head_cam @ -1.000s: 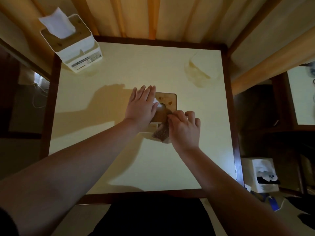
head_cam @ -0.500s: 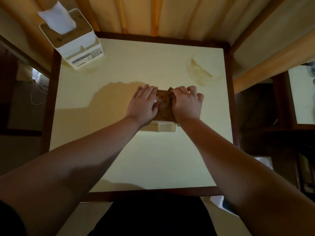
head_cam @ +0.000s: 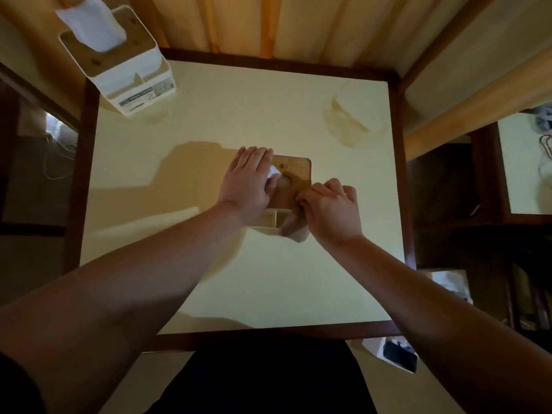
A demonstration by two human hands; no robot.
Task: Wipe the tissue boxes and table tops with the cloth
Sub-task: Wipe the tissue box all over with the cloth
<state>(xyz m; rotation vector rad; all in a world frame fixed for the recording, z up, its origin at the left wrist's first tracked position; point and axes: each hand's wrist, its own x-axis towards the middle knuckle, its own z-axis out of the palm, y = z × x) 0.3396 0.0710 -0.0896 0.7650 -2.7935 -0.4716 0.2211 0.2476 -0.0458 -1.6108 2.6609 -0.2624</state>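
Both bare forearms extend forward from the bottom corners of the view and converge toward the centre. The left hand (head_cam: pixel 248 182) lies palm down, back of the hand up, fingers straight and held together, pointing away from the person; the thumb side faces the right hand. The right hand (head_cam: pixel 330 209) sits just beside it, slightly nearer the person, knuckles up, fingers curled under and pinching a cloth (head_cam: pixel 294 224) that hangs below its thumb side. The two hands are close together but not touching. Both wrists are straight.
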